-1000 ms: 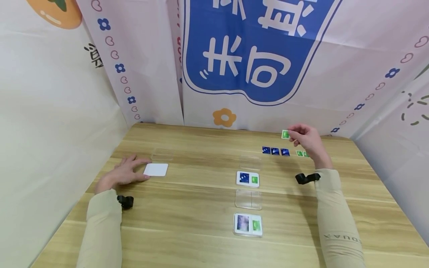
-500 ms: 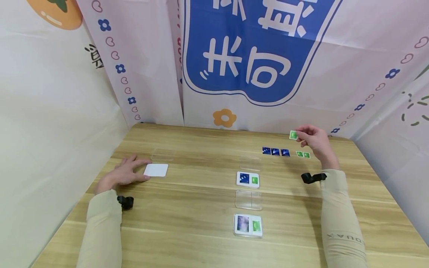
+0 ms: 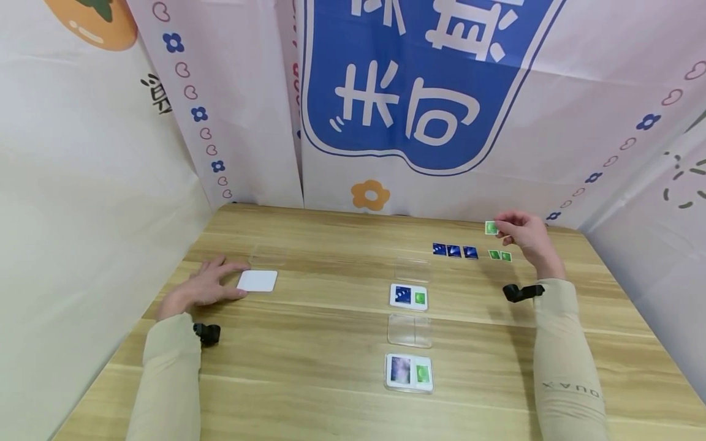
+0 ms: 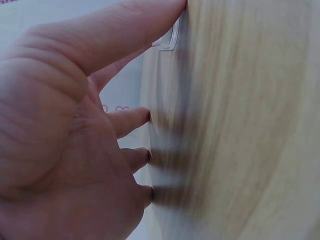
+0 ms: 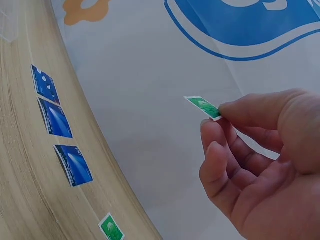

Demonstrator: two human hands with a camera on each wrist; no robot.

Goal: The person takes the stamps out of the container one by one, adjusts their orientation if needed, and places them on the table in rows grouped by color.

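In the head view, my right hand [image 3: 526, 240] pinches a small green stamp [image 3: 491, 228] with a white border between thumb and index finger, above the table's far right. The right wrist view shows the stamp [image 5: 204, 106] tilted, held at one corner. My left hand [image 3: 206, 283] rests on the table at the left, fingers spread. Its thumb and index finger touch the left corners of a white card [image 3: 258, 281]. A clear plastic cover [image 3: 268, 255] lies just behind that card. In the left wrist view, the fingertips [image 4: 145, 155] are down on the wood; the white card is hidden there.
Three blue stamps [image 3: 455, 251] lie in a row near the back edge, beside two green stamps [image 3: 500, 255]. Nearer the middle are a card with a blue and a green stamp [image 3: 409, 296], clear covers [image 3: 409, 331], and a cased card with two stamps [image 3: 409, 372].
My right hand has moved right and slightly down toward the table with the green stamp, uncovering the two green stamps below. My left hand has stayed in place.
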